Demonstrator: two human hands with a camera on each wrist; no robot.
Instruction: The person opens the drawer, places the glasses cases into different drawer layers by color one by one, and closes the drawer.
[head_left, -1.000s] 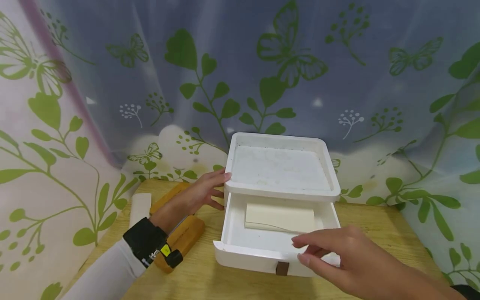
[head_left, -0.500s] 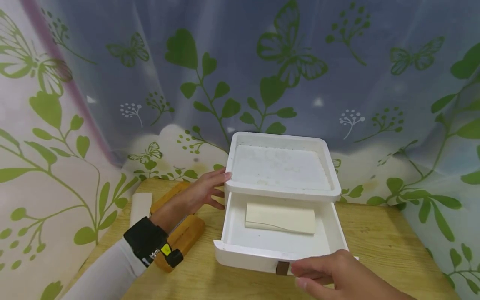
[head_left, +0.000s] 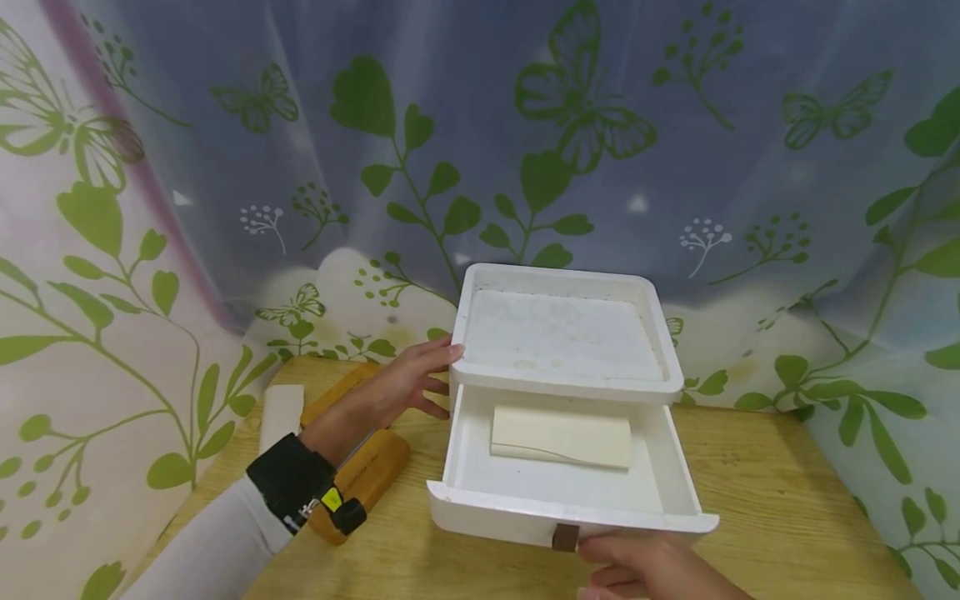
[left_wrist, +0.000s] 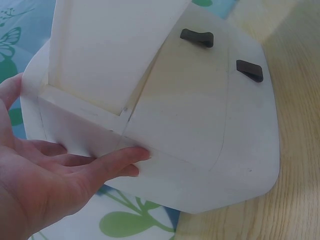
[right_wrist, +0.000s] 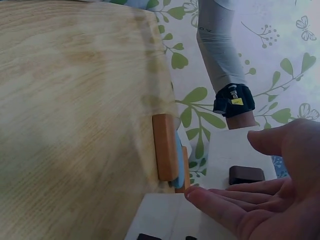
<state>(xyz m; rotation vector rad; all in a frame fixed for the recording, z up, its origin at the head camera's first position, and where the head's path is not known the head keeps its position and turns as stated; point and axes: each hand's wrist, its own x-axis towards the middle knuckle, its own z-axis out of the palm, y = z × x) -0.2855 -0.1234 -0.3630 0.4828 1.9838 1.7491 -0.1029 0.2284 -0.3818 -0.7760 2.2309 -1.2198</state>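
A white drawer unit (head_left: 562, 385) with a shallow tray-like top stands on the table, its upper drawer (head_left: 487, 518) pulled out. Inside that drawer lies a folded cream sheet (head_left: 558, 442), its material unclear. My left hand (head_left: 405, 385) rests on the unit's left side, thumb at the top rim; in the left wrist view its fingers (left_wrist: 117, 159) lie along the white casing. By the brown pull tab (head_left: 566, 537) on the drawer front is my right hand (head_left: 645, 568), partly cut off by the frame. The right wrist view has its thumb apart from its extended fingers (right_wrist: 212, 202).
Left of the unit, under my left forearm, lie orange blocks (head_left: 378, 467), with something blue (right_wrist: 178, 160) beside one in the right wrist view. A cream strip (head_left: 281, 410) is further left. Lower brown tabs (left_wrist: 250, 70) show on the unit's front. A patterned curtain (head_left: 465, 150) hangs behind.
My right hand has moved down from above the drawer's front right corner to below its front edge beside the tab. The left hand and the drawer have stayed put.
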